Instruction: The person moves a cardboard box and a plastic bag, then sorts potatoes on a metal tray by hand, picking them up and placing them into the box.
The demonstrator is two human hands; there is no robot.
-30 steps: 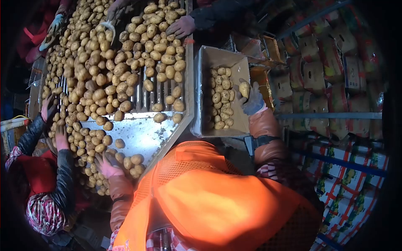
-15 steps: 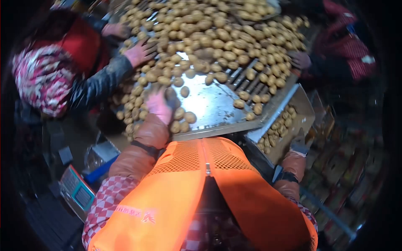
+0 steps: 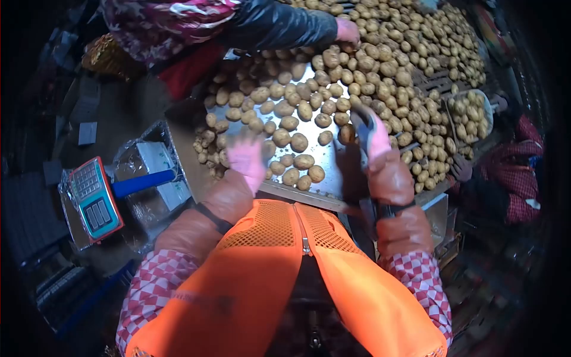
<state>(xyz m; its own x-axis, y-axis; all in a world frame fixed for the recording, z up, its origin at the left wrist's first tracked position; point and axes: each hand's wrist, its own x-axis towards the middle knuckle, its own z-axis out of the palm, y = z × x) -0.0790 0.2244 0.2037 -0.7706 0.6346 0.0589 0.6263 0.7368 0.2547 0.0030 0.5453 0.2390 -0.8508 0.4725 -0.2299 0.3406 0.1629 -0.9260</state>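
Many potatoes (image 3: 357,71) cover a metal sorting table (image 3: 333,166). My left hand (image 3: 247,157), in a pink glove and blurred, lies flat with fingers spread over the small potatoes (image 3: 297,169) at the table's near edge. My right hand (image 3: 370,135), in a pink and blue glove, reaches over the table's bare metal patch, and its fingers touch one potato (image 3: 347,134). Whether they grip it is unclear. An orange mesh vest (image 3: 297,268) and brown sleeves fill the lower view.
A co-worker's dark sleeve and hand (image 3: 347,30) reach into the pile from the upper left. Another person in red (image 3: 517,178) stands at the right. A weighing scale with a keypad (image 3: 95,202) sits at the left. A white bowl of potatoes (image 3: 479,110) rests at the right.
The view has swung around the table. My right hand left the cardboard box, where it held a potato, and now reaches onto the table. My left hand stayed among the near potatoes.
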